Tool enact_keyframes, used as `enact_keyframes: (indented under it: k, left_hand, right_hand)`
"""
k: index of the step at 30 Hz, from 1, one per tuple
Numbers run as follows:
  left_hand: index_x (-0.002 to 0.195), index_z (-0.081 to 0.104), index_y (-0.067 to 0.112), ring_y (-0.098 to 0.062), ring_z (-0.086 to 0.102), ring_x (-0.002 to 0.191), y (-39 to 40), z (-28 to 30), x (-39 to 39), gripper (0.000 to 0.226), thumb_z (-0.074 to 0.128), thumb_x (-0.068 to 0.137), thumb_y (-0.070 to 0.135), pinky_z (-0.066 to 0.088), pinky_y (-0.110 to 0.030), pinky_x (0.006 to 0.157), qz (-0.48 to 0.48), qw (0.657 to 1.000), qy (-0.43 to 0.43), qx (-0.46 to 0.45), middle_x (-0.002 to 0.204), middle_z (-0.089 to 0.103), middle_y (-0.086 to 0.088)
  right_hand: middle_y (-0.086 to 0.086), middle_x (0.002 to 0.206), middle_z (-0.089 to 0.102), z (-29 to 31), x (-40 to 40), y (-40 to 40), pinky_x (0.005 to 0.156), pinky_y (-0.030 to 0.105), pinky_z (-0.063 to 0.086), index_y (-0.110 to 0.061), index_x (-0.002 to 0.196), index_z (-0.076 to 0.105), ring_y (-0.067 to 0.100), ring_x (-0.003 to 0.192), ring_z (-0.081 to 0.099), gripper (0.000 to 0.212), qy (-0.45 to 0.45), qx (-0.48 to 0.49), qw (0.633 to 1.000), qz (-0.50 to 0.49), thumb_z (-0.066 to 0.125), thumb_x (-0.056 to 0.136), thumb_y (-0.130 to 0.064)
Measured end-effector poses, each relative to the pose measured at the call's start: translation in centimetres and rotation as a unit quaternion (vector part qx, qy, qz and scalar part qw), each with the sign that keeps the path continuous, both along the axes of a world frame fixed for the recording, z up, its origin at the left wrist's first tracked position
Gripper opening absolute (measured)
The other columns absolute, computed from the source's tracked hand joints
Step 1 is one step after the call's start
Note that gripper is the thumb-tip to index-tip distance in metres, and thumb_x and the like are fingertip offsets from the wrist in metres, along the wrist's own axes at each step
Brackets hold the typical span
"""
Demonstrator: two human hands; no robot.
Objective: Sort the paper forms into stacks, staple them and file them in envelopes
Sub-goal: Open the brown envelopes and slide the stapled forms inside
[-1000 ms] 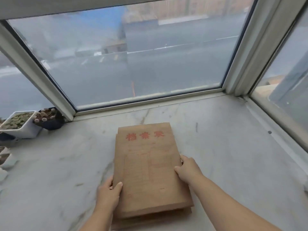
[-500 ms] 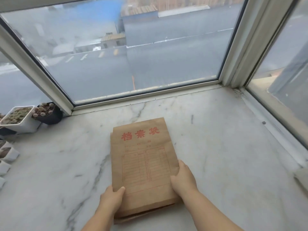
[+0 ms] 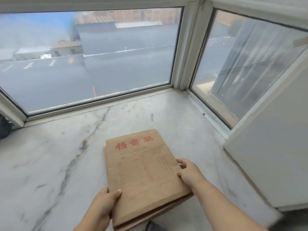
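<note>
A stack of brown paper envelopes (image 3: 143, 167) with red printed characters and a red table on the top one is held over the white marble sill (image 3: 50, 164). My left hand (image 3: 103, 205) grips the stack's near left edge, thumb on top. My right hand (image 3: 188, 172) grips the right edge, fingers curled round it. The stack's near end reaches past the sill's front edge, toward me. At least two envelopes show at the near edge.
Window panes (image 3: 100, 60) close the sill at the back and right. A white wall panel (image 3: 273, 155) stands at the right. A dark plant pot (image 3: 4, 129) is at the far left edge. A dark object (image 3: 153, 227) shows under the stack's near end.
The envelope stack has come toward me and to the right with both hands still on its edges. The view has swung right, so the plant pots have left the frame.
</note>
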State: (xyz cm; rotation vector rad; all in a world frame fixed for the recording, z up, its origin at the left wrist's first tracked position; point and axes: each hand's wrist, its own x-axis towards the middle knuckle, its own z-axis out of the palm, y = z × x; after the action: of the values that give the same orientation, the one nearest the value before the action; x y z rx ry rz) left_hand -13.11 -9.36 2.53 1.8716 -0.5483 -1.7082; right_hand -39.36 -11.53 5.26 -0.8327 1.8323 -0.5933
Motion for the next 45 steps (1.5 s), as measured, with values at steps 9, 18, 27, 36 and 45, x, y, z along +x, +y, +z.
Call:
enact_keyframes:
  k: [9, 18, 27, 36, 45]
  left_hand:
    - [0.097, 0.061, 0.003, -0.030, 0.067, 0.076, 3.6, 3.5, -17.9, 0.018, 0.045, 0.093, -0.004, 0.054, -0.034, 0.059, -0.043, 0.994, 0.100, 0.022, 0.084, 0.071, -0.014]
    - [0.124, 0.052, 0.009, -0.019, 0.052, 0.118, 8.8, 3.0, -24.1, 0.048, 0.056, 0.078, -0.002, 0.041, -0.027, 0.098, -0.185, 0.983, 0.002, -0.005, 0.133, 0.054, -0.006]
    - [0.141, 0.038, -0.002, -0.034, 0.043, 0.130, 15.0, 2.3, -14.7, 0.055, 0.049, 0.089, -0.013, 0.033, -0.042, 0.110, 0.048, 0.982, -0.174, -0.062, 0.145, 0.040, -0.020]
    - [0.140, 0.043, -0.001, -0.030, 0.058, 0.110, 16.4, -1.1, -15.0, 0.049, 0.055, 0.092, -0.002, 0.041, -0.041, 0.103, -0.006, 0.996, -0.080, 0.048, 0.121, 0.059, -0.018]
    - [0.139, 0.042, 0.023, -0.013, 0.060, 0.109, 8.5, 0.1, -15.5, 0.046, 0.042, 0.096, 0.008, 0.046, -0.034, 0.100, -0.109, 0.993, -0.029, -0.018, 0.122, 0.062, 0.003]
  right_hand:
    - [-0.003, 0.140, 0.054, 4.3, -16.3, 6.0, 0.105, 0.025, 0.035, -0.020, 0.134, 0.056, 0.014, 0.131, 0.047, 0.060, 0.195, 0.050, 0.979, 0.035, 0.039, 0.085, 0.009]
    - [-0.007, 0.146, 0.045, 0.2, -21.2, 11.3, 0.107, 0.030, 0.038, -0.023, 0.136, 0.053, 0.015, 0.131, 0.046, 0.043, 0.314, 0.036, 0.943, 0.105, 0.048, 0.094, -0.013]
    - [-0.012, 0.148, 0.040, 1.6, -7.0, 16.6, 0.109, 0.022, 0.031, -0.033, 0.149, 0.030, 0.008, 0.135, 0.040, 0.072, 0.108, -0.054, 0.927, 0.354, 0.061, 0.087, -0.050]
    - [0.025, 0.145, 0.038, 2.7, -0.2, 16.2, 0.085, 0.010, 0.043, 0.004, 0.145, 0.012, 0.018, 0.128, 0.050, 0.057, 0.112, 0.075, 0.890, 0.435, 0.044, 0.102, -0.016]
    - [0.001, 0.118, 0.064, -2.8, 0.3, 10.8, 0.086, 0.031, 0.048, -0.019, 0.122, 0.044, 0.021, 0.109, 0.061, 0.041, 0.187, -0.002, 0.930, 0.318, 0.060, 0.089, -0.036]
